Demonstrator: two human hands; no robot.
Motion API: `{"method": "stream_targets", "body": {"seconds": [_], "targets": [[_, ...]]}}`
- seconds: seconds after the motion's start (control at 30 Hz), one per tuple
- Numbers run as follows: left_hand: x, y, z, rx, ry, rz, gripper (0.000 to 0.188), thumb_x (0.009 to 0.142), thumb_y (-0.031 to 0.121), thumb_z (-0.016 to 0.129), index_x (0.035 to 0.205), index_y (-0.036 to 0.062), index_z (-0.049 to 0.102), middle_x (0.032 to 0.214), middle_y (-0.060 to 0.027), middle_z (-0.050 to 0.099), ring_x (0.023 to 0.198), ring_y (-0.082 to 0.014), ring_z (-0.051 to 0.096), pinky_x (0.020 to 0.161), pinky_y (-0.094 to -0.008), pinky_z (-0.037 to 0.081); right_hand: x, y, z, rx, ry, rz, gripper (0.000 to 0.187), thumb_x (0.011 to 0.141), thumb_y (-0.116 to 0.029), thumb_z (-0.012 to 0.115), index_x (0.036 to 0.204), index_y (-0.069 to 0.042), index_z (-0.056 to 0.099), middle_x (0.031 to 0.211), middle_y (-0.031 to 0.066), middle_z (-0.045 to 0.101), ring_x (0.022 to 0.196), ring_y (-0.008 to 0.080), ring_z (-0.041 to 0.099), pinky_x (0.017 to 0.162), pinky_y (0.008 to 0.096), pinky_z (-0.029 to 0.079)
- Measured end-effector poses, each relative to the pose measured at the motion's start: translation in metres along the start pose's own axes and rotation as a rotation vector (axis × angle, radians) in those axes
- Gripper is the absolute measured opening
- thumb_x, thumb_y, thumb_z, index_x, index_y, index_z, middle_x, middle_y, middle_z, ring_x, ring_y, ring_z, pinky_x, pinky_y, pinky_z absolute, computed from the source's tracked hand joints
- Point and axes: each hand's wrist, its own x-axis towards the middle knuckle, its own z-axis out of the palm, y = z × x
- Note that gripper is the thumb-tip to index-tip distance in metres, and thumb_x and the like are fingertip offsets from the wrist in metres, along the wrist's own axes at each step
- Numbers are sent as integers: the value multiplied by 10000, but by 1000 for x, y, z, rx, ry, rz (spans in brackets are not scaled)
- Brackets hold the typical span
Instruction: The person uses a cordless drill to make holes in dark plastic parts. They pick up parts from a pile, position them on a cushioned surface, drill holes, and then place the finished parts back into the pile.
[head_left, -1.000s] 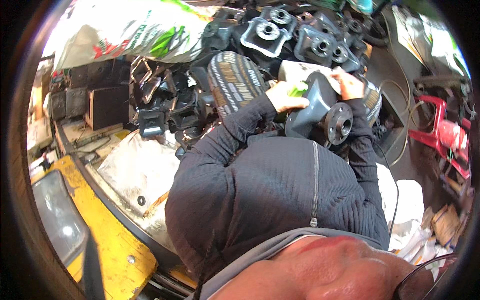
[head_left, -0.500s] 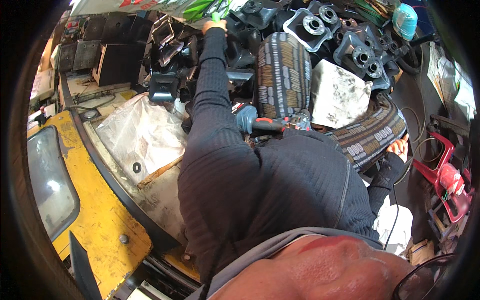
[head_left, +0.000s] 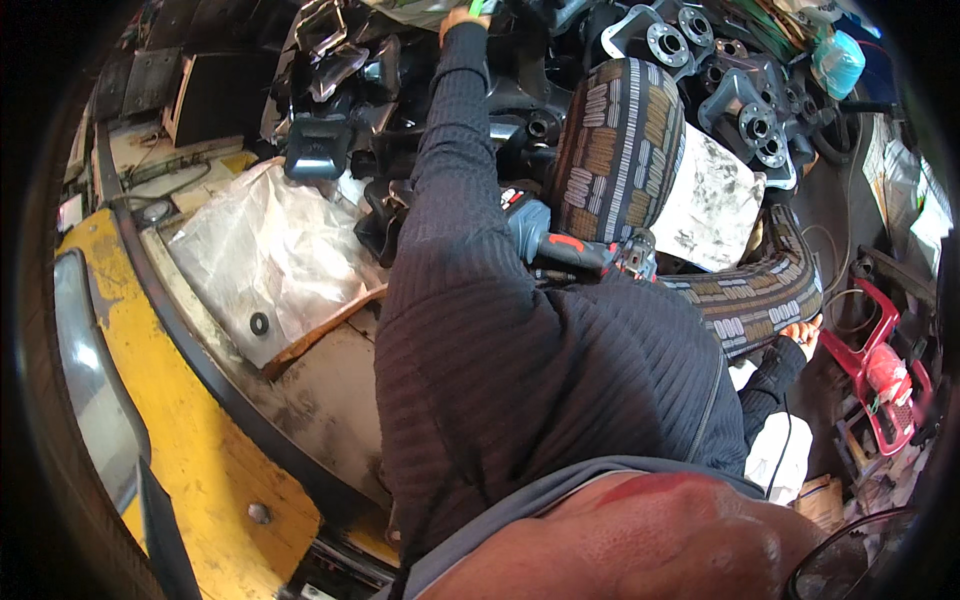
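My left arm stretches far forward. At the top edge my left hand (head_left: 464,20) is closed around a bright green object (head_left: 476,6), mostly hidden and cut off by the frame. My right hand (head_left: 802,336) rests against my bent right leg (head_left: 765,295) in patterned trousers, its fingers only partly showing and no object seen in it. Between my body and my left knee (head_left: 620,150) lies a blue-grey cordless power drill (head_left: 570,250) with red accents. Black metal parts (head_left: 320,150) crowd the area below and beside my left hand.
A crumpled plastic sheet (head_left: 270,240) carries a black washer (head_left: 260,323). Left is a yellow panel (head_left: 190,400). A smudged white block (head_left: 715,205) sits between my legs. Flanged metal parts (head_left: 755,125) pile up far right, near a red plastic frame (head_left: 865,360) and a dangling cable (head_left: 783,440).
The view has shifted slightly. My left hand has gone farther forward and right, still gripping the green object. My left knee appears farther right; my right hand stays by my leg.
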Motion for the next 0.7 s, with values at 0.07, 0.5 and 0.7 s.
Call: {"method": "stream_targets", "body": {"seconds": [0.07,0.5,0.7], "targets": [[1,-41,22,294,21,-12,447,717,347,609,1089,100,599,997,-161,641,931,-294,623,843,-367,477,-4,-1,-4,-47,0,-24,316,925,-193,414,1172,-23,512,629,-51,410,466,62,358,362,195,262],[-18,-109,72,297,-473,-336,661,548,435,798,1070,74,613,1059,-113,629,938,-212,617,816,-355,481,-7,-2,-8,-71,-39,-28,322,935,-191,423,1193,-6,476,652,-25,430,480,76,381,374,215,272],[-125,-77,-20,-99,-71,432,236,654,134,733,781,67,546,607,-57,513,523,-173,514,510,-324,436,-2,-6,-8,-62,0,-47,319,920,-168,430,1196,-18,486,638,-28,424,457,77,365,375,207,266]]}}
